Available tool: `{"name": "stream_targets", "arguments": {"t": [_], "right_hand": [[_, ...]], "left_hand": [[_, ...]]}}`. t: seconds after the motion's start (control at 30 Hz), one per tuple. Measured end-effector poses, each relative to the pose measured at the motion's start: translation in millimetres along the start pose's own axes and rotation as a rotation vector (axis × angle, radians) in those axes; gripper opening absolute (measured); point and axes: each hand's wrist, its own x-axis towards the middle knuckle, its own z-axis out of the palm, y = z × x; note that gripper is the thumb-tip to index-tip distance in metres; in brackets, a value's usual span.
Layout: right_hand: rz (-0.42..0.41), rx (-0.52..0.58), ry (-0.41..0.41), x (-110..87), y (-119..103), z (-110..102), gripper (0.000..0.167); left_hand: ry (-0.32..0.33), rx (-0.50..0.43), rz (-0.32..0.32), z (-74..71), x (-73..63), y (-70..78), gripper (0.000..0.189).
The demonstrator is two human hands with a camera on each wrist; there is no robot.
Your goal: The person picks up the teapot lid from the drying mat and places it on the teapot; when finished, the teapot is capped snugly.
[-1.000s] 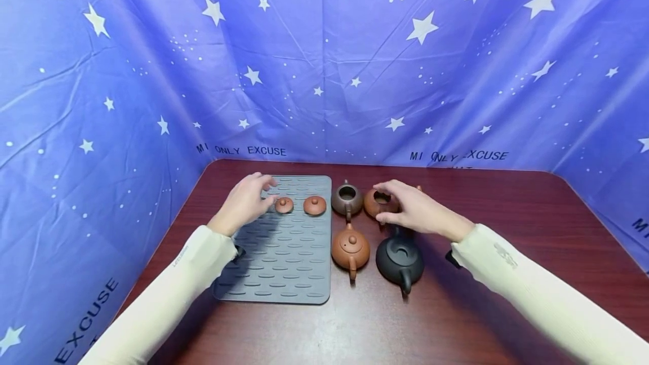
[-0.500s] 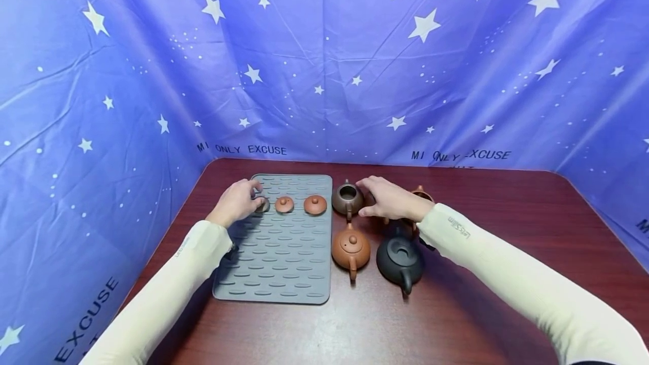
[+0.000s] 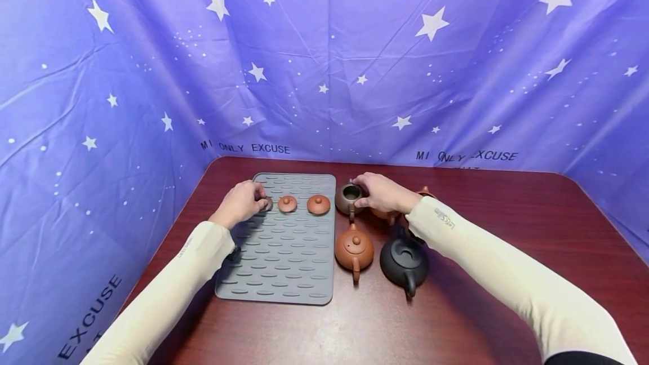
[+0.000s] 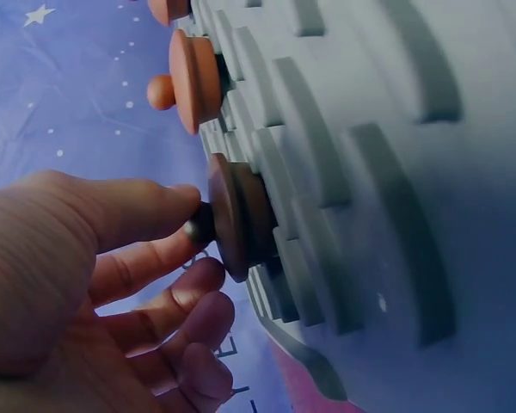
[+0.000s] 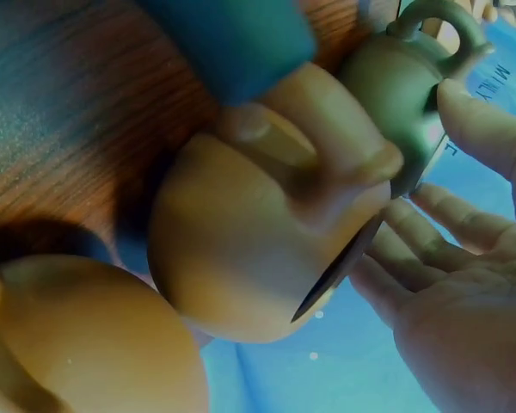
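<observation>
On the grey ridged mat, my left hand pinches the knob of a small dark brown teapot lid between thumb and fingertip. The lid's underside sits right at the mat's ridges. Two orange-brown lids, a small one and a larger one, lie to its right. My right hand holds the lidless dark brown teapot, thumb near its handle and fingers at the far side of its rim. Below my right palm, partly hidden, stands a lidless orange-brown teapot.
Nearer me stand a lidded orange-brown teapot and a black teapot. Another orange-brown teapot is mostly hidden behind my right forearm. A blue star-print curtain surrounds the dark red table.
My left hand has moved left from beside the small orange-brown lid to the dark brown lid's knob. My right hand has moved left from the lidless orange-brown teapot to the dark brown teapot.
</observation>
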Motion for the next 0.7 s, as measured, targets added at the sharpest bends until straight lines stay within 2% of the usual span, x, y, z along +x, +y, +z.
{"name": "stream_targets", "arguments": {"t": [0.27,0.37,0.5,0.7], "right_hand": [[0.011,0.013,0.013,-2.9,5,1,0.052],[0.018,0.016,0.013,-3.3,6,2,0.054],[0.024,0.021,0.011,-3.7,7,1,0.054],[0.034,0.044,-0.002,0.2,5,2,0.055]], "left_hand": [[0.030,0.002,0.031,3.8,3.7,0.0,0.008],[0.067,-0.013,0.065,1.6,5.1,6.1,0.007],[0.138,-0.066,0.177,-3.3,11.4,30.1,0.007],[0.161,-0.108,0.377,0.3,29.0,83.6,0.006]]}}
